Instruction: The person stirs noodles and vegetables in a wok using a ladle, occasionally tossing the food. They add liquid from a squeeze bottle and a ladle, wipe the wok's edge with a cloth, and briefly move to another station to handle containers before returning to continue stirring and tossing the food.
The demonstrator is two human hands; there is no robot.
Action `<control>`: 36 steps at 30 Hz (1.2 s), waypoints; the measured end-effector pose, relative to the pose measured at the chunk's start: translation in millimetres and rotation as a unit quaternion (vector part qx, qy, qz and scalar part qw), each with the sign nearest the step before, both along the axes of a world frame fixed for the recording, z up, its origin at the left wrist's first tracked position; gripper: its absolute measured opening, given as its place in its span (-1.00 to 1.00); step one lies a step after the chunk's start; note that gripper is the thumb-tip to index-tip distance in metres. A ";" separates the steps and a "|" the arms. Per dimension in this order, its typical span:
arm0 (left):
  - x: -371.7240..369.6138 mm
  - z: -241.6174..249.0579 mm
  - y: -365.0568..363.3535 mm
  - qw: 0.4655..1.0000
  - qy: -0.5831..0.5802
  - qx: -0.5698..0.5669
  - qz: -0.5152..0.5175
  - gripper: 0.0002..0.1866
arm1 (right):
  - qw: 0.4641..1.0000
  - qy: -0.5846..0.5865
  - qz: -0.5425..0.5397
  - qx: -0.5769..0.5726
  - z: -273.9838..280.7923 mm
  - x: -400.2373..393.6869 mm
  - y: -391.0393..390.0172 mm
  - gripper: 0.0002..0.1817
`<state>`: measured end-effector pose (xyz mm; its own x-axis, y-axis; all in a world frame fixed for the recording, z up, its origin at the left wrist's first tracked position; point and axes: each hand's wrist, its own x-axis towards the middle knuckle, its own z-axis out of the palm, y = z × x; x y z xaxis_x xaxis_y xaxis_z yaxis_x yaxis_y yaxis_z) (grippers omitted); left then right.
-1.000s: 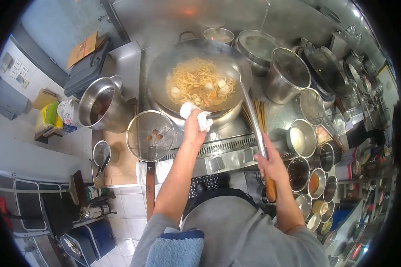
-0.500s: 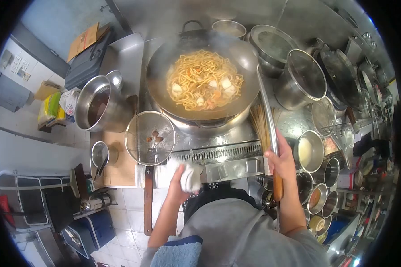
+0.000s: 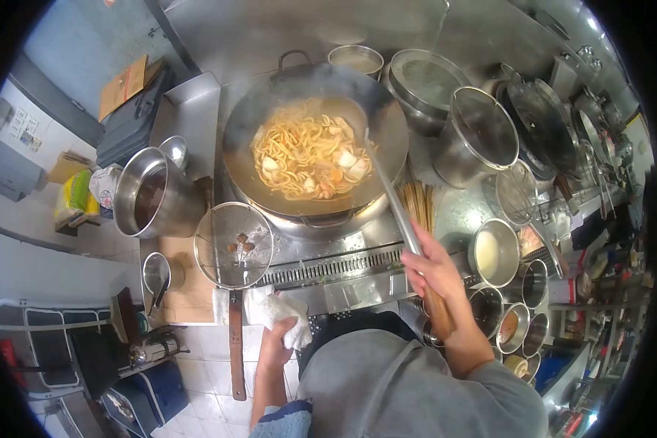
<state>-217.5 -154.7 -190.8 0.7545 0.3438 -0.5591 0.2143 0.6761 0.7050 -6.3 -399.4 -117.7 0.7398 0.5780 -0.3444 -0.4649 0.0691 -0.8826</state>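
At the wok [image 3: 237, 150], I see the right hand [image 3: 434, 270] closed round the ladle [image 3: 393, 191], the left hand [image 3: 277, 343] clutching a cloth [image 3: 286, 315] — stirring noodles [image 3: 299, 157], I judge, calling next for a steady sweep.

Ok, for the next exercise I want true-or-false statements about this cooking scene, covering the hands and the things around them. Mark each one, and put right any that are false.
1. The right hand holds the ladle. True.
2. The left hand is empty. False: it holds a white cloth.
3. Noodles lie in the wok. True.
4. The ladle's bowl is outside the wok. False: it is inside.
5. The strainer nearest the left hand has a few brown bits in it. True.
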 end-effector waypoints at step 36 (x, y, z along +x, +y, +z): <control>214.2 -17.6 2.3 0.991 -0.051 -0.120 -0.044 -0.74 | 0.904 -0.206 0.164 -0.337 67.5 -43.6 -70.1 -0.19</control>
